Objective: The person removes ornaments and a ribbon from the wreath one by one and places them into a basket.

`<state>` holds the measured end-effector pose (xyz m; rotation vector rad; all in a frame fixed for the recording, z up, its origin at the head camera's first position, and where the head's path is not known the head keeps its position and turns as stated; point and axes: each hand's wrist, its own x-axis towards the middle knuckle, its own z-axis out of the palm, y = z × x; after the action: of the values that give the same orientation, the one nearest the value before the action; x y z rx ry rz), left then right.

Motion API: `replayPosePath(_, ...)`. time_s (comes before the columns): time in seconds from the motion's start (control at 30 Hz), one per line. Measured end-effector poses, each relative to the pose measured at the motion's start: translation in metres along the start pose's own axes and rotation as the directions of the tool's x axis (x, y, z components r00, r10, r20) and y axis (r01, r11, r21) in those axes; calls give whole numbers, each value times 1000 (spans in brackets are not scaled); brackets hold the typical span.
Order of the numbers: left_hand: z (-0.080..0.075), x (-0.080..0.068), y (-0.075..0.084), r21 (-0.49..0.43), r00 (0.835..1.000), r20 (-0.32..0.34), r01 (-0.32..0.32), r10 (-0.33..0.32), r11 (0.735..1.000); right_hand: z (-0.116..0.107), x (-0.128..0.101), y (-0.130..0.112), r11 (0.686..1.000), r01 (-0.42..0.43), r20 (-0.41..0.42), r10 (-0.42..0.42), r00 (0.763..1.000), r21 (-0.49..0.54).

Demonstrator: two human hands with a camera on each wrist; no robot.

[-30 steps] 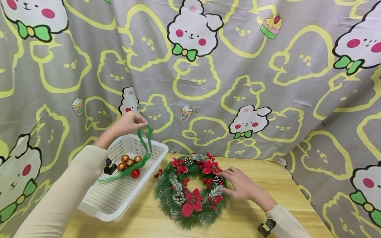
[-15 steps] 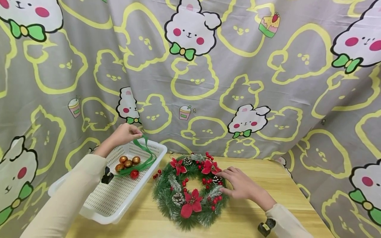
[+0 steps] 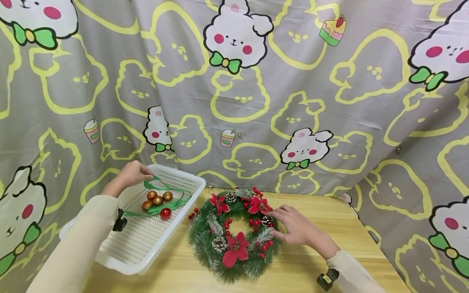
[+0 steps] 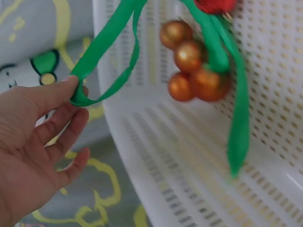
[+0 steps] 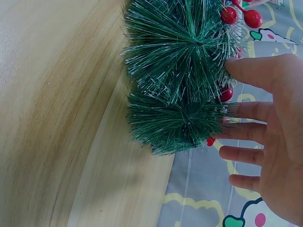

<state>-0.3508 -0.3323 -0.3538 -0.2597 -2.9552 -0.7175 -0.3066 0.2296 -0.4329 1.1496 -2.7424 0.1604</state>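
A green pine wreath (image 3: pixel 234 234) with red flowers, berries and pinecones lies flat on the wooden table (image 3: pixel 293 272). My right hand (image 3: pixel 294 228) rests on its right side with straight fingers (image 5: pixel 258 73) touching the needles (image 5: pixel 180 71). My left hand (image 3: pixel 132 175) is at the far left rim of a white perforated basket (image 3: pixel 146 240) and pinches a green ribbon (image 4: pixel 102 49). The ribbon (image 3: pixel 166 199) trails down across a cluster of gold balls (image 3: pixel 157 199) and a red ball (image 3: pixel 165 213) inside the basket (image 4: pixel 199 161).
A grey cloth (image 3: pixel 256 101) printed with bunnies and yellow outlines hangs close behind the table and drapes around its sides. The basket overhangs the table's left edge. Bare wood shows right of the wreath and along the front.
My left hand has come down and to the left with the ribbon, from above the basket to its far left rim, so the ribbon now lies lower. The right hand has stayed on the wreath.
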Motion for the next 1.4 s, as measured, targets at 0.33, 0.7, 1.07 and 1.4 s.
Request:
replayPosePath(0.33, 5, -16, -30, 52, 992, 89, 87, -91, 995, -1, 2, -2, 1000, -7, 31, 6, 1000, 16)
replayPosePath(0.7, 11, -20, -27, 86, 974, 178, 126, -139, 988, -1, 2, 0, 1000, 22, -15, -21, 1000, 10)
replayPosePath(1.07, 18, -17, -28, 95, 962, 219, 145, -163, 985, -3, 2, -1, 1000, 4, 15, -4, 1000, 23)
replayPosePath(1.4, 23, -12, -24, 68, 942, 314, 99, -116, 993, -3, -1, -1, 999, -17, 26, 16, 1000, 39)
